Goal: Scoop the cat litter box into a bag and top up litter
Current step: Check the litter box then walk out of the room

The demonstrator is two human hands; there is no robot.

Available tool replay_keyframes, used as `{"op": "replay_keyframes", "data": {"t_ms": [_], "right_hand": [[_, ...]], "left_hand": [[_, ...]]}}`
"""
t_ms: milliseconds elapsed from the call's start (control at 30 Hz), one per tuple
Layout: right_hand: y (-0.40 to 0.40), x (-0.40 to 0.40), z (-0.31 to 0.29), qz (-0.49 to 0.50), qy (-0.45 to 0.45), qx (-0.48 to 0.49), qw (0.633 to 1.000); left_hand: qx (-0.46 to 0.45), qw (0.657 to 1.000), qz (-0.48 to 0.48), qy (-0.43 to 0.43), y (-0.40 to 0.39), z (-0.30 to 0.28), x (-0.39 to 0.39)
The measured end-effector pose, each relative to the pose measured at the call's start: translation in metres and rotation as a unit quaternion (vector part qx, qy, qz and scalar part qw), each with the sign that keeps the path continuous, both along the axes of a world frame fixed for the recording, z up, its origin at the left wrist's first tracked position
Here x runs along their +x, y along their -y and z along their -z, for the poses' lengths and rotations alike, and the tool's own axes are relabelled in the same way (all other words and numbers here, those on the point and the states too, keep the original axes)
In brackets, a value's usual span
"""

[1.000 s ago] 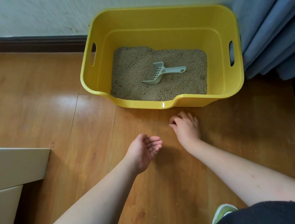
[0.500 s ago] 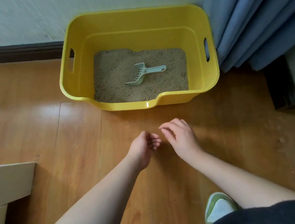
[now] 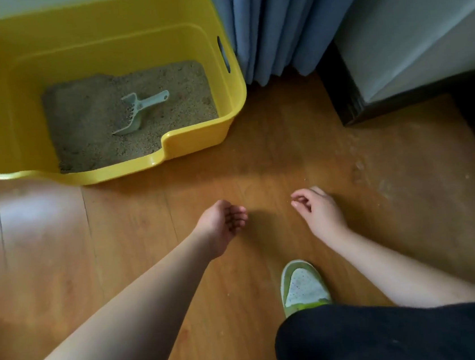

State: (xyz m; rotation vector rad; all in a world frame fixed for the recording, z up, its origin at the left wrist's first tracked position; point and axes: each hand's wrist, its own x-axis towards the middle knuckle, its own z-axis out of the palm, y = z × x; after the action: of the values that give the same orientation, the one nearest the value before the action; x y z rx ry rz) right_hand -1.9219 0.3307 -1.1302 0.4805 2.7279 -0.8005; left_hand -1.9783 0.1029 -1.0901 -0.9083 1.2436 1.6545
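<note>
Nearby, scoop (image 3: 138,111) lies in litter (image 3: 100,133) inside box (image 3: 94,27); left hand (image 3: 223,226) cupped, empty; right hand (image 3: 318,210) loosely curled, pinch unclear.

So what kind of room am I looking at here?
Most likely a room in a home, at a floor corner used for a cat: a yellow litter box holding litter and a scoop, blue curtains hanging to the wooden floor.
</note>
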Motion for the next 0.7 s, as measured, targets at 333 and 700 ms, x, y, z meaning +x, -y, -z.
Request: {"op": "replay_keyframes", "data": {"t_ms": [333, 700], "right_hand": [[0.037, 0.015, 0.016, -0.008, 0.025, 0.006, 1.000], [0.027, 0.014, 0.019, 0.012, 0.016, -0.012, 1.000]], "left_hand": [[-0.005, 0.999, 0.014, -0.029, 0.002, 0.004, 0.013], [-0.001, 0.999, 0.018, -0.038, -0.005, 0.011, 0.010]]}}
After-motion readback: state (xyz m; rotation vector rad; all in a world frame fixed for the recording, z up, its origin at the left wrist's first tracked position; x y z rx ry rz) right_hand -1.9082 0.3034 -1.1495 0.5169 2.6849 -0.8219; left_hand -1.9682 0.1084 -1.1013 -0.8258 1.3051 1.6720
